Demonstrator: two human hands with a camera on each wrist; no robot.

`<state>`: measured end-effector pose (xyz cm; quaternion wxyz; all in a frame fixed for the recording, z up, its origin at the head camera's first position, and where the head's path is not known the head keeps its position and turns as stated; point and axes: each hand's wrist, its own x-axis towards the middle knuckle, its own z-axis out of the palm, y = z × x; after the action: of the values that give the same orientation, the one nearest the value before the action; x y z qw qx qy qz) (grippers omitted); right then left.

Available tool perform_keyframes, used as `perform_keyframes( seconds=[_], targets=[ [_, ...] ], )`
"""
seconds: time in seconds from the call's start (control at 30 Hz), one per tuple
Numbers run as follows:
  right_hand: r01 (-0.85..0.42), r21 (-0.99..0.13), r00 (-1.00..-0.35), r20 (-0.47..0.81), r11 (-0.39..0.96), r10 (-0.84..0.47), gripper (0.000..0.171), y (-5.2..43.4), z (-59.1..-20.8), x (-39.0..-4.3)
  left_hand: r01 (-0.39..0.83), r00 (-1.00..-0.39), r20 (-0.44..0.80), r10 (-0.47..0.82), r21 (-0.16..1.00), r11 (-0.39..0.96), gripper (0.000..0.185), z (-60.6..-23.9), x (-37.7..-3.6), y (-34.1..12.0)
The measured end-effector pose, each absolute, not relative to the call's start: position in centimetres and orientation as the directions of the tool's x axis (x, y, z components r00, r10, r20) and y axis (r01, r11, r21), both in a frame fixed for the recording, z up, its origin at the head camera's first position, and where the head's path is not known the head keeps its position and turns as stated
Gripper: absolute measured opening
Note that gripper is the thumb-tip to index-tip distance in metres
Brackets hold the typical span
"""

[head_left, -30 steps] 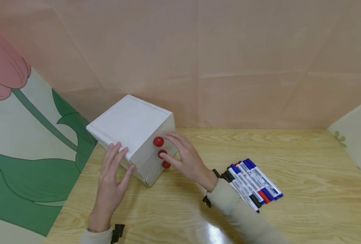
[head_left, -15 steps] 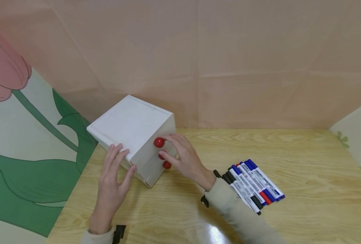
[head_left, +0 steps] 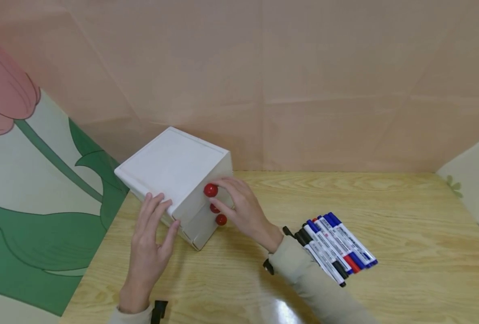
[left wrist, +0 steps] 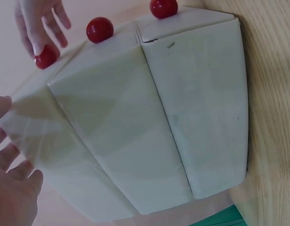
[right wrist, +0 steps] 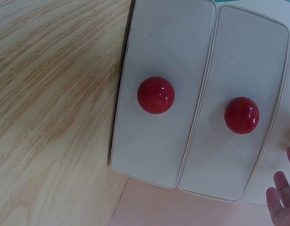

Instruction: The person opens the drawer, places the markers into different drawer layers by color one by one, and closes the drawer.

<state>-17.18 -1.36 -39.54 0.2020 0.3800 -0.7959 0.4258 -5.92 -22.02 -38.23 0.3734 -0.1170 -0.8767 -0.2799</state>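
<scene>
The box (head_left: 174,168) by the left fingers (head_left: 161,211) is white. The knob (head_left: 210,190) at the right fingers (head_left: 228,186) is shiny red. Farther from the fingers, white pens (head_left: 332,247) have blue, red and black bits.

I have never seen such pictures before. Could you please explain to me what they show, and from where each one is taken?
There is no machine here, only bare human hands: a left hand and a right hand. The head picture looks forward and down; the two others come from cameras worn on the wrists.

On the wooden table stands a white drawer box with three red knobs. Markers lie side by side to its right.

The left hand rests against the box. The right hand's fingers are at the top red knob; I cannot tell if they grip it.
</scene>
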Motion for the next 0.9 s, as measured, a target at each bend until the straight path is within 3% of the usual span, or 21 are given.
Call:
perform_keyframes(
  seconds=[0.33, 0.53, 0.9],
  targets=[
    [-0.783, -0.518, -0.622, 0.66, 0.343, -0.421, 0.037, -1.72, -39.42, -17.26, 0.454, -0.652, 0.759, 0.002, 0.388, 0.802, 0.044, -38.32, -6.01, -21.97],
    [-0.775, -0.522, -0.632, 0.653, 0.357, -0.417, 0.035, -1.65, -39.48, -17.28, 0.46, -0.657, 0.754, 0.015, 0.385, 0.8, 0.042, -38.39, -6.01, -21.98],
    [-0.777, -0.521, -0.629, 0.649, 0.353, -0.427, 0.039, -1.67, -39.31, -17.35, 0.445, -0.662, 0.746, 0.074, 0.311, 0.84, 0.055, -38.46, -6.16, -22.59]
  ],
)
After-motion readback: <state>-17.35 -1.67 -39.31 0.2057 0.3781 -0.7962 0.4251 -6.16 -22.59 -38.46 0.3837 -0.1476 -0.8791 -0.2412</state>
